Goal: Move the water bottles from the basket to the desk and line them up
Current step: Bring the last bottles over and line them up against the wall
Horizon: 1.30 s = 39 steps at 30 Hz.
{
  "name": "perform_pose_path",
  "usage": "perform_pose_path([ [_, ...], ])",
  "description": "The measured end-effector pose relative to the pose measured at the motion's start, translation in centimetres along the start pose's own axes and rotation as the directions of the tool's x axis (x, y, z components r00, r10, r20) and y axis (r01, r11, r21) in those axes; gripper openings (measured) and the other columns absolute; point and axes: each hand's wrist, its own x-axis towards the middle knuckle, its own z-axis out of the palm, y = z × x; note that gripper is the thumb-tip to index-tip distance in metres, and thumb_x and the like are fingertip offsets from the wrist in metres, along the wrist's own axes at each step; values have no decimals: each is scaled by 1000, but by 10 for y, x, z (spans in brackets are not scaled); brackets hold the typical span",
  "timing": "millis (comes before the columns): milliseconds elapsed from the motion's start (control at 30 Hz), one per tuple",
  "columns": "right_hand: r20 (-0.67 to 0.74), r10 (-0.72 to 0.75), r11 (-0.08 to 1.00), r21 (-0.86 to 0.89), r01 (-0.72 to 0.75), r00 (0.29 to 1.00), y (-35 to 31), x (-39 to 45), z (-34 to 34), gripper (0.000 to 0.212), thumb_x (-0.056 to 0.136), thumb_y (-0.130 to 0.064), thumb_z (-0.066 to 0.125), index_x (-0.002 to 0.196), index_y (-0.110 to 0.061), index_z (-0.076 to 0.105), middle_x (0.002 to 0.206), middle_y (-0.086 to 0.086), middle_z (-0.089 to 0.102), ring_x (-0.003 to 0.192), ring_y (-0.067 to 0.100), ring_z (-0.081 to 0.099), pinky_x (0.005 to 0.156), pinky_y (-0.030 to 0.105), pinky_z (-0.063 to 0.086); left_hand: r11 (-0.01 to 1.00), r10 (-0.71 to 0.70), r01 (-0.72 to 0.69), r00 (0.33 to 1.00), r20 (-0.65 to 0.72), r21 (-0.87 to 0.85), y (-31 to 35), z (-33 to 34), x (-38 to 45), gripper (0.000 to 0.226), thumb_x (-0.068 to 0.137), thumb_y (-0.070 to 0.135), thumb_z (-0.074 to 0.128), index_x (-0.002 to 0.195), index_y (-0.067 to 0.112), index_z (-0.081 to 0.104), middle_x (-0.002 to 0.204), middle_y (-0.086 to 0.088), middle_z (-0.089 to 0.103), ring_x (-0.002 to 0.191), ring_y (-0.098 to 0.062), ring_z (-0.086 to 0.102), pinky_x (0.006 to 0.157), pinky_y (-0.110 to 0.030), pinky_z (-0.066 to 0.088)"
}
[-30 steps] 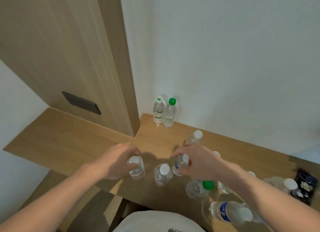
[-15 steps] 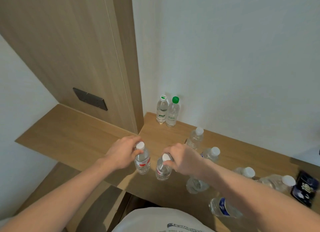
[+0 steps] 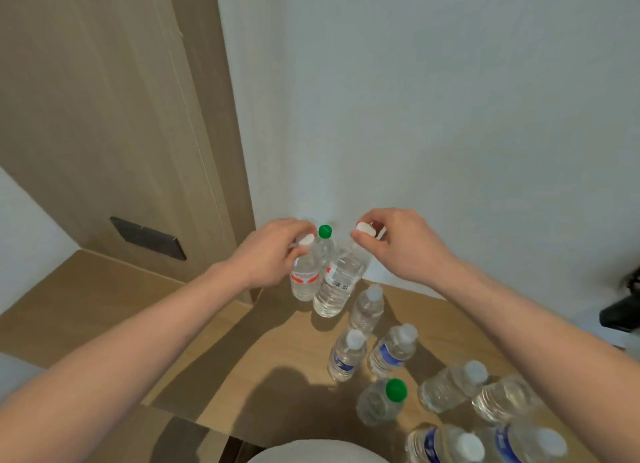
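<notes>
Bottles (image 3: 391,350) stood clustered on the desk (image 3: 104,303) at the near right. Far back by the wall, the left hand (image 3: 273,255) gripped a red-label bottle (image 3: 304,275) at its neck, and the right hand (image 3: 398,244) pinched the cap of a tilted bottle (image 3: 337,282) beside it.

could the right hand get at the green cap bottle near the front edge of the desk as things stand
Probably not yet: the right hand is up by the wall, its grip on a white-capped bottle. The green-capped bottle itself stands with open space above its cap, under that forearm.
</notes>
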Motion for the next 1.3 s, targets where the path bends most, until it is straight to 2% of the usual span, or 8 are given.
perform_pose_path([
  [200,-63,69,995,-70,-74,996,40,34,-12,27,100,-43,67,111,-19,76,91,-2,70,89,24,65,77,35,47,996,89,-89,996,28,-4,10,8,80,28,98,20,65,126,20,62,107,-2,68,93,-25,62,83,-39,48],
  [333,-19,153,981,-118,-154,988,74,51,3,35,101,-43,66,124,-16,73,98,1,68,97,26,66,82,37,51,994,102,-105,991,92,31,22,33,114,29,100,24,64,129,26,61,113,3,67,97,-19,58,82,-37,47],
  [500,47,243,960,-153,-234,969,109,67,35,39,101,-43,67,129,-16,71,112,7,74,106,29,67,87,37,50,990,62,-86,975,213,109,26,74,138,34,98,18,64,131,27,59,124,0,67,114,-26,60,89,-43,51],
  [600,95,282,952,-152,-266,955,126,71,53,39,102,-41,67,131,-15,69,120,9,73,113,30,66,90,35,49,988,46,-84,960,275,131,22,97,144,38,95,11,65,131,24,59,122,-3,67,114,-28,59,89,-42,50],
  [800,161,351,935,-113,-336,922,148,78,86,42,103,-41,66,136,-14,66,128,9,71,120,30,64,96,36,49,975,50,-110,955,294,191,12,121,157,42,91,9,67,130,24,59,118,-1,68,110,-27,62,89,-39,48],
  [1000,173,351,937,-56,-346,921,159,84,113,43,102,-40,67,136,-14,65,124,11,70,120,29,63,97,35,47,976,15,-84,947,322,203,1,129,160,47,89,1,66,130,24,59,119,-1,67,110,-27,63,88,-39,49],
  [1200,139,320,947,-20,-320,937,156,84,126,40,101,-36,69,133,-13,66,120,12,70,115,29,65,93,35,47,969,40,-113,949,312,219,-1,138,161,49,88,-1,64,130,24,59,121,1,67,111,-24,62,93,-39,47],
  [1300,155,310,951,-23,-310,938,154,85,126,41,102,-34,68,136,-12,65,122,13,70,117,31,65,96,36,48,971,42,-109,954,296,213,-3,139,159,46,90,3,66,131,23,60,122,-1,69,109,-26,64,93,-39,49],
])
